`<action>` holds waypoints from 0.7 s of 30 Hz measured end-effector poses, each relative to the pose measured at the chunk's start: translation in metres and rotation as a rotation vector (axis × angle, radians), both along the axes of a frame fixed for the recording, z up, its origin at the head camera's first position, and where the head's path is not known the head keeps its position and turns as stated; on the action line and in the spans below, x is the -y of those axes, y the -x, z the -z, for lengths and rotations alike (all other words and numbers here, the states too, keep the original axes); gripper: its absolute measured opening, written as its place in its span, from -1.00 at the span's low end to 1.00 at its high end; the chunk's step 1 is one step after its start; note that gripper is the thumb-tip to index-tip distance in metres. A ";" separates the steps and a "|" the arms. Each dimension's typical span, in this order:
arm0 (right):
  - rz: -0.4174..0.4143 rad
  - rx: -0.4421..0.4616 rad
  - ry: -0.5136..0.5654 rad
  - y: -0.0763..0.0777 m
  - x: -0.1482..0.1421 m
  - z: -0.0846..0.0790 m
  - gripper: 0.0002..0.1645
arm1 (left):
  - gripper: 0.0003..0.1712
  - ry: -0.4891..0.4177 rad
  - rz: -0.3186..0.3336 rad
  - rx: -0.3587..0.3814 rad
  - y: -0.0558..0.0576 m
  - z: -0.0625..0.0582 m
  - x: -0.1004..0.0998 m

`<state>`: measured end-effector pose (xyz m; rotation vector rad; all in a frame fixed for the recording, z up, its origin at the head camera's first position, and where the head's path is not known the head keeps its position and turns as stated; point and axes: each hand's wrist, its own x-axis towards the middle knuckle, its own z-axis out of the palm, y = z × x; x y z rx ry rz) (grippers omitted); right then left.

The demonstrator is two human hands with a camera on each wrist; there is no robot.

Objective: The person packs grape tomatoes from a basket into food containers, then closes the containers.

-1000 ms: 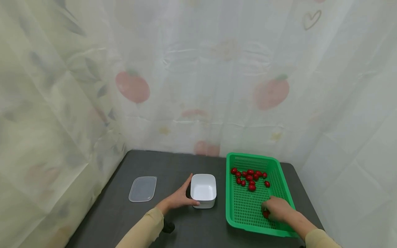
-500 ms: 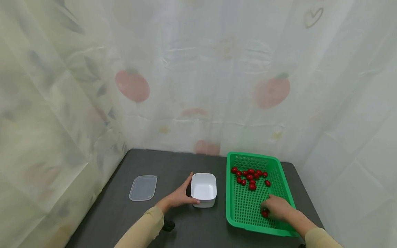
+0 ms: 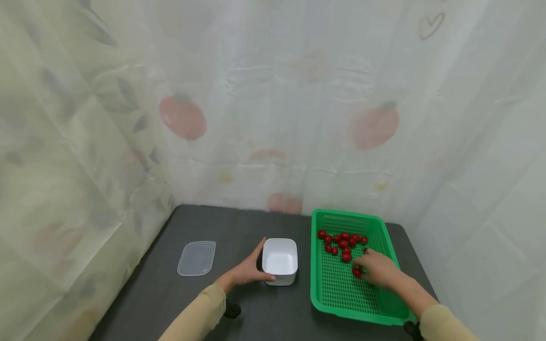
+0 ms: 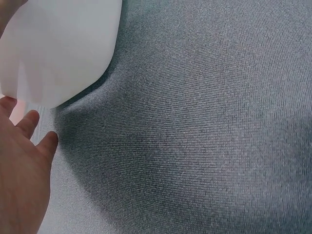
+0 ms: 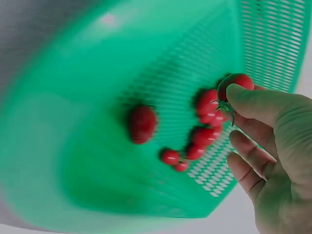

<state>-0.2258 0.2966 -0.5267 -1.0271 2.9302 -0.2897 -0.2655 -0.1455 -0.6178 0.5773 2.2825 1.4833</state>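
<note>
My right hand (image 3: 378, 270) pinches a red cherry tomato (image 3: 356, 273) between thumb and fingertips, inside the green basket (image 3: 314, 265). In the right wrist view, that cherry tomato (image 5: 242, 82) shows a green stem; the other fingers lie apart from it. Several more cherry tomatoes (image 3: 343, 244) lie loose toward the basket's far end. To the left, my left hand (image 3: 245, 272) holds a white square container (image 3: 280, 280), thumb on its near side and fingers along its left. The container looks bare inside. In the left wrist view, its white wall (image 4: 63, 48) hides part of the grip.
A translucent square lid (image 3: 196, 259) lies flat on the dark table (image 3: 239, 227), left of the left hand. Patterned curtains (image 3: 273, 118) hang behind the table and along both sides. The basket's raised rim stands between the container and the right hand.
My right hand has moved away from the basket's near end, farther in and slightly left, with the cherry tomato in its fingers. The left hand and the container have stayed put.
</note>
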 end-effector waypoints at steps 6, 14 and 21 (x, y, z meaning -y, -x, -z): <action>0.036 -0.010 0.074 0.009 0.023 -0.026 -0.66 | 0.52 -0.020 -0.003 -0.004 0.000 0.002 -0.001; 0.064 0.116 0.170 0.024 0.067 -0.044 -0.68 | 0.50 -0.046 -0.002 -0.013 0.001 0.001 -0.003; 0.037 0.176 0.203 0.038 0.102 -0.047 -0.66 | 0.48 -0.065 0.000 -0.013 0.000 0.000 -0.006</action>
